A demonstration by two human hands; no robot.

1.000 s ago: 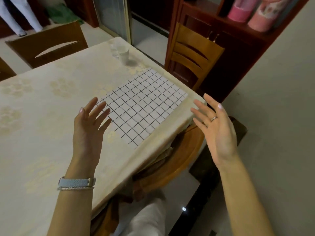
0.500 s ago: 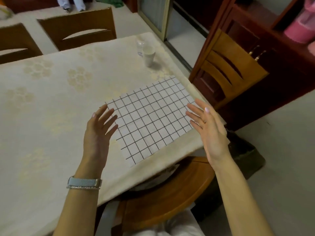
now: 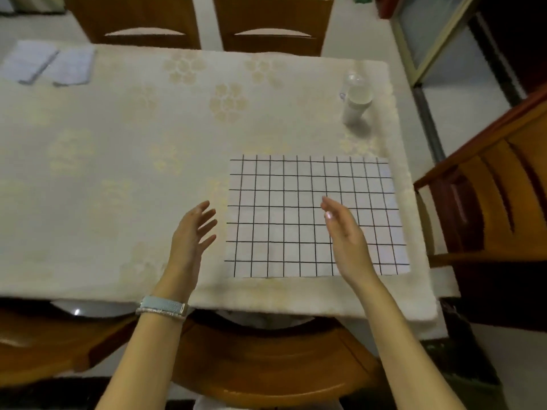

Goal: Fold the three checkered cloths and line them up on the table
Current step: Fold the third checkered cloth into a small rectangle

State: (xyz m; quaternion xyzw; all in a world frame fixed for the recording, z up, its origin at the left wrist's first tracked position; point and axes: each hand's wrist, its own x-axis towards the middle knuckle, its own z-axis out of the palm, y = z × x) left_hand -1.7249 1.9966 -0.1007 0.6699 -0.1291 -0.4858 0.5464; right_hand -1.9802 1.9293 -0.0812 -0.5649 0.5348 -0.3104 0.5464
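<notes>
Checkered cloth [image 3: 281, 187] lies flat and unfolded on the table [image 3: 118, 137], white with a black grid, at the near right corner of the tabletop. All places below are given from this cloth.

Left hand [image 3: 192, 235]: just off the cloth's left edge, fingers straight and spread, holding nothing. Light wristband [image 3: 162, 307] on that wrist.

Right hand [image 3: 346, 235]: over the cloth's near right part, fingers straight, seen edge-on with the palm turned left, holding nothing. Cannot tell if it touches the fabric.

Two folded cloths [image 3: 72, 66]: far to the left and behind the cloth, side by side at the table's far left edge. They are pale and too blurred to read a pattern.

Clear bottle [image 3: 356, 102]: upright, just behind the cloth's far right corner.

Wooden chair [image 3: 488, 196]: right of the cloth, off the table.
</notes>
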